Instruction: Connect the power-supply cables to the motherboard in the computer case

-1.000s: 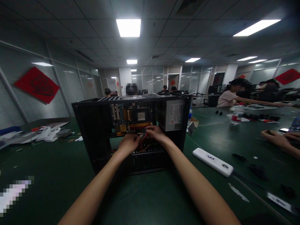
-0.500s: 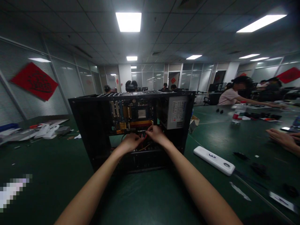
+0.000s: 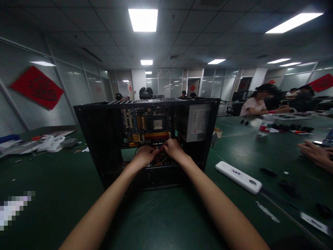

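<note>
A black computer case (image 3: 99, 139) stands on the green table with its side open toward me. Inside it are a motherboard (image 3: 158, 124) and, at upper right, a silver power supply (image 3: 198, 124). Both of my hands reach into the lower middle of the case. My left hand (image 3: 145, 155) is closed, its fingertips pinching thin cables. Close beside it, my right hand (image 3: 173, 148) is closed on the same bundle of red and dark cables (image 3: 159, 152). The cable ends are too small and dark to make out.
A white power strip (image 3: 238, 177) marked 3 lies right of the case. Farther right are a plastic bottle (image 3: 265, 125), small black parts (image 3: 290, 188) and another person's hands (image 3: 316, 152). Plastic scraps (image 3: 52, 143) lie at left. A person (image 3: 256, 104) sits across the table.
My hands stay at the cables; the left has shifted slightly, and more red cable shows between them. Across the table, the seated person has drawn an outstretched arm back.
</note>
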A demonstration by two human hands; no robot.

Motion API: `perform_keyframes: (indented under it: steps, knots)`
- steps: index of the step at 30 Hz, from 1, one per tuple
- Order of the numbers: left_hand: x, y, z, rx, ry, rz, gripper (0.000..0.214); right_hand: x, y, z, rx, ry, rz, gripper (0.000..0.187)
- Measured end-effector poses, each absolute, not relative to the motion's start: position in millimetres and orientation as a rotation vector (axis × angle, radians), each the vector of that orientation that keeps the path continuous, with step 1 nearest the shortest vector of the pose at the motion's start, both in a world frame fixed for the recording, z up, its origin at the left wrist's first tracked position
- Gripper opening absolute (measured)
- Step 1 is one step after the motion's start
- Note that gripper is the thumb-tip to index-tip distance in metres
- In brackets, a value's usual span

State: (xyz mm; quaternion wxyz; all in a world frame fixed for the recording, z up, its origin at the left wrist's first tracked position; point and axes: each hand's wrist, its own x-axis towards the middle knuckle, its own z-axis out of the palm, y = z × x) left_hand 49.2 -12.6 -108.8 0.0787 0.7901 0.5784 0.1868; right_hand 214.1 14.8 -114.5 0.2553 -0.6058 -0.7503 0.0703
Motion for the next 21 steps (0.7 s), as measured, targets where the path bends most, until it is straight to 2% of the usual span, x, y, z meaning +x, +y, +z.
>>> perform_keyframes:
  steps: [5, 11, 21]
  knots:
    - [48.8, -24.1, -103.0, 2.393, 1.762, 0.576, 0.053, 212.8, 16.5, -116.0, -1.684, -2.080, 0.110, 0.024]
    - [49.4, -29.0, -98.9, 2.378, 1.837, 0.504, 0.038, 211.8, 14.9, -115.1, -1.715, -2.101, 0.049, 0.025]
    - [51.3, -21.9, -99.8, 2.412, 1.847, 0.496, 0.038, 208.2, 12.9, -108.3, -1.774, -2.115, 0.027, 0.027]
